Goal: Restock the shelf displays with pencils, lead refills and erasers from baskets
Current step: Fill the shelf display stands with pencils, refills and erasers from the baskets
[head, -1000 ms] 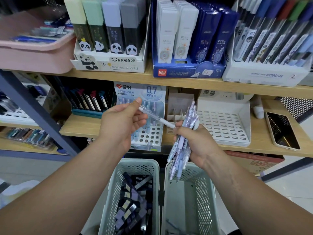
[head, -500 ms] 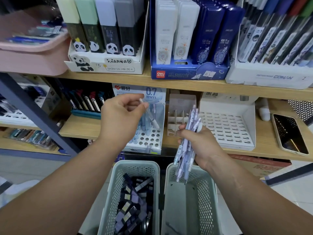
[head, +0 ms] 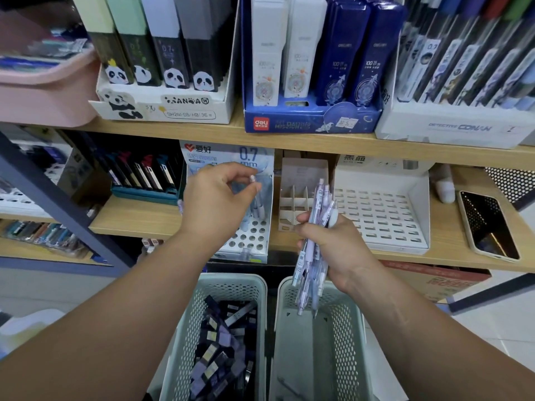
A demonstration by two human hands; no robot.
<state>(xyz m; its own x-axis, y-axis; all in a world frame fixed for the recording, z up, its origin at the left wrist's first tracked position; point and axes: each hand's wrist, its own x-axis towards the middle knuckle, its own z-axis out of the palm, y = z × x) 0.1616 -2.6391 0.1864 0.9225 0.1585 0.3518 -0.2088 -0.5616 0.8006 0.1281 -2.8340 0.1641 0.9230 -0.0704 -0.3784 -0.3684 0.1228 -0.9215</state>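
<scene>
L hand [head: 217, 204]: fingers pinch top of mech pencil [head: 252, 179], upright over holed 0.7 mm display [head: 249, 238] on lower shelf [head: 139, 218]. R hand [head: 338, 250]: fingers clenched round pencil bundle [head: 308, 267], above rt basket [head: 347, 328]. Lt basket [head: 185, 328] holds lead refill boxes [head: 220, 342].

Left hand [head: 215, 205] raised, pinching pencil [head: 253, 179]; right hand [head: 340, 250] lower, gripping pencil bunch [head: 310, 269]; both forearms extended forward.
</scene>
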